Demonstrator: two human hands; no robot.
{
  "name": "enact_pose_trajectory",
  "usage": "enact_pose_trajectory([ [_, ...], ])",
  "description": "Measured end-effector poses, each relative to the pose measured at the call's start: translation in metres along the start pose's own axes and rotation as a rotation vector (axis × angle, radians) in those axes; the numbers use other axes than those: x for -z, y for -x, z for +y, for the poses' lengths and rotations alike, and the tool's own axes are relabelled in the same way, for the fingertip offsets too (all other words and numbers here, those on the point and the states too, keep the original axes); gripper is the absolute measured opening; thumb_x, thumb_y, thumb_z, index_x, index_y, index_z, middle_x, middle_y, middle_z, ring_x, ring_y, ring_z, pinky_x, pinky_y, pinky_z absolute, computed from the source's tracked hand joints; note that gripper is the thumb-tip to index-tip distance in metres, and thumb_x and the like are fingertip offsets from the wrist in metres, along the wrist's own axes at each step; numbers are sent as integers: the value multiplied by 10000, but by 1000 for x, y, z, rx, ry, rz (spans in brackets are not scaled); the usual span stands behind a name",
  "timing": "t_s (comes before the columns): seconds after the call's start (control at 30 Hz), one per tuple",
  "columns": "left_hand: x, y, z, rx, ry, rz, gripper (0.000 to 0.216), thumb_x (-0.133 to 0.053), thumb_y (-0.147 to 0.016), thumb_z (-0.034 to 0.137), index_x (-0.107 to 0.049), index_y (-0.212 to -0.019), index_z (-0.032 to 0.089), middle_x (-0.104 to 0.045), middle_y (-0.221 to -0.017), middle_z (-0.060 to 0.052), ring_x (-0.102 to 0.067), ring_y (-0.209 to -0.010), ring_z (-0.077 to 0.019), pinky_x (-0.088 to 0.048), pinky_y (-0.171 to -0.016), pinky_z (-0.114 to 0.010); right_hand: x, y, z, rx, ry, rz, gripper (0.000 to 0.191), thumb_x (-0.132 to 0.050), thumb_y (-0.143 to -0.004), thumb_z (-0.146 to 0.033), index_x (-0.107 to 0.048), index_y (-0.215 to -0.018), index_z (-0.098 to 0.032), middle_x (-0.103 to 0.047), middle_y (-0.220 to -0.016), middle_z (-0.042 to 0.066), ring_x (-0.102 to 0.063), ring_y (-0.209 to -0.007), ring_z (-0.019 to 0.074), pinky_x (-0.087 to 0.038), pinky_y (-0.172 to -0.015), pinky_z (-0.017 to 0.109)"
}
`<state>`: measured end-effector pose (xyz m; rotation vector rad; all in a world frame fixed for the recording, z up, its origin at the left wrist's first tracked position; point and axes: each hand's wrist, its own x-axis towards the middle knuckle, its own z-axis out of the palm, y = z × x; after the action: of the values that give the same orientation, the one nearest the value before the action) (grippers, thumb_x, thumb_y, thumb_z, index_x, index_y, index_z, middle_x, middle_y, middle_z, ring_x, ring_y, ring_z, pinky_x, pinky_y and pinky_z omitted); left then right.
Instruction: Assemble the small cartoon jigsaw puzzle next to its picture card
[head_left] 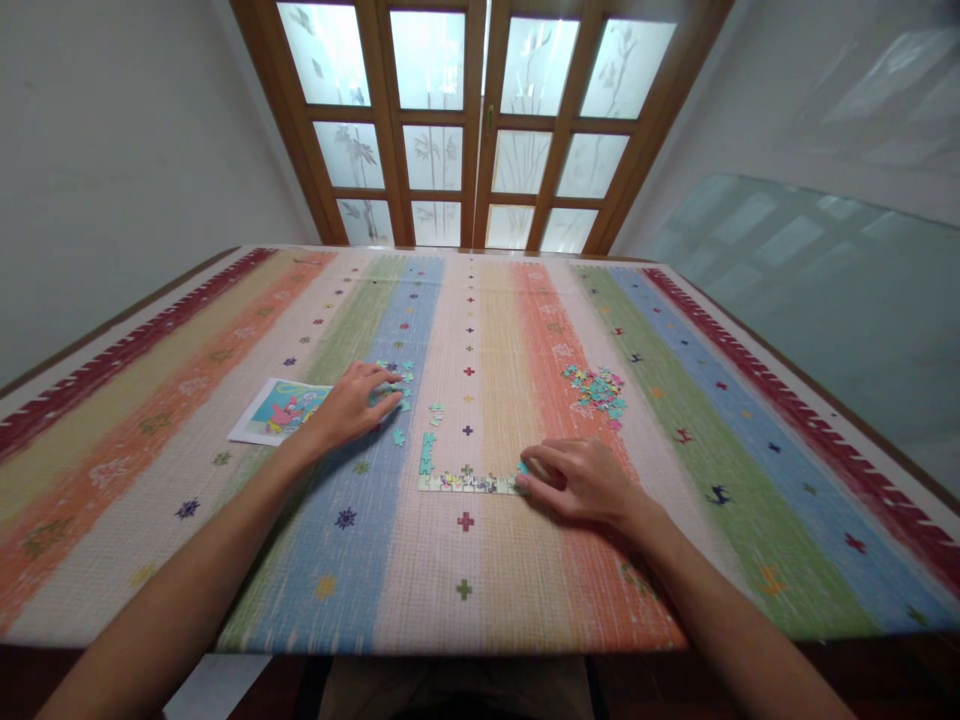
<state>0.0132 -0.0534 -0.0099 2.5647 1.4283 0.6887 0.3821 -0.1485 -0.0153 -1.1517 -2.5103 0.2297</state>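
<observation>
My left hand rests over a small group of loose teal jigsaw pieces, its fingers and thumb apart. Beneath its wrist lies a picture sheet with a pink star-shaped cartoon figure, partly covered by the forearm. My right hand pinches a teal puzzle piece at the right end of a joined puzzle strip. That strip forms an L with a short teal column rising at its left end. Two or so separate pieces lie just above the column.
A heap of mixed puzzle pieces lies beyond my right hand. The striped tablecloth covers the table. Wooden doors with frosted panes stand behind it, and a glass panel leans at the right wall.
</observation>
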Motion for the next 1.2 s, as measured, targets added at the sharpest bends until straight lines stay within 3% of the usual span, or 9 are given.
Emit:
enact_pose_trajectory([
  [0.2, -11, -37, -14, 69, -98, 23, 364, -504, -956, 373, -733, -1152, 170, -685, -1108, -141, -571, -1088, -318, -443, -1026, -495, 0, 0, 1, -25, -5, -5, 351, -509, -984, -443, -613, -750, -202, -560, -620, 17, -462, -576, 147, -254, -587, 314],
  [0.37, -21, -59, -22, 73, -155, -62, 297, -540, -894, 336, -771, -1009, 190, -703, -1002, -121, -595, -1031, -310, -432, -1020, -482, 1, -1, 2, -41, -22, -12, 365, -517, -978, -430, -574, -694, -209, -565, -624, 19, -458, -574, 142, -260, -583, 307],
  [0.57, -26, -68, -24, 96, -87, -42, 153, -592, -820, 286, -711, -803, 192, -704, -869, -109, -642, -941, -314, -441, -984, -495, 1, 0, 3, -44, -23, -6, 350, -517, -985, -423, -650, -761, -190, -590, -630, 22, -482, -577, 143, -281, -588, 301],
  [0.8, -28, -74, -27, 115, -63, -21, 83, -604, -770, 267, -665, -754, 213, -679, -783, -85, -641, -910, -301, -452, -966, -487, 0, 0, 6, -45, -39, 25, 360, -469, -1015, -398, -701, -849, -178, -682, -709, 53, -538, -613, 152, -337, -608, 303],
  [0.93, -24, -75, -26, 128, -43, -4, 35, -633, -750, 257, -642, -738, 224, -689, -791, -75, -641, -887, -290, -474, -935, -473, 3, 0, 6, -53, -61, 51, 398, -379, -1040, -296, -650, -770, -188, -675, -706, 67, -541, -605, 164, -358, -611, 317],
  [1.07, -17, -74, -14, 153, 21, 6, 42, -623, -781, 214, -664, -792, 212, -708, -802, -62, -644, -794, -238, -513, -837, -408, 5, 0, 6, -104, -120, 79, 424, -345, -1058, -296, -660, -798, -183, -707, -747, 89, -593, -637, 177, -402, -628, 317],
  [1.2, -8, -64, 30, 78, 293, -46, 260, -639, -845, 235, -728, -1088, 216, -746, -861, -31, -634, -719, -168, -526, -759, -326, 4, -3, 2, -175, -271, 113, 331, -447, -1027, -335, -721, -915, -187, -762, -863, 97, -648, -731, 190, -460, -673, 310],
])
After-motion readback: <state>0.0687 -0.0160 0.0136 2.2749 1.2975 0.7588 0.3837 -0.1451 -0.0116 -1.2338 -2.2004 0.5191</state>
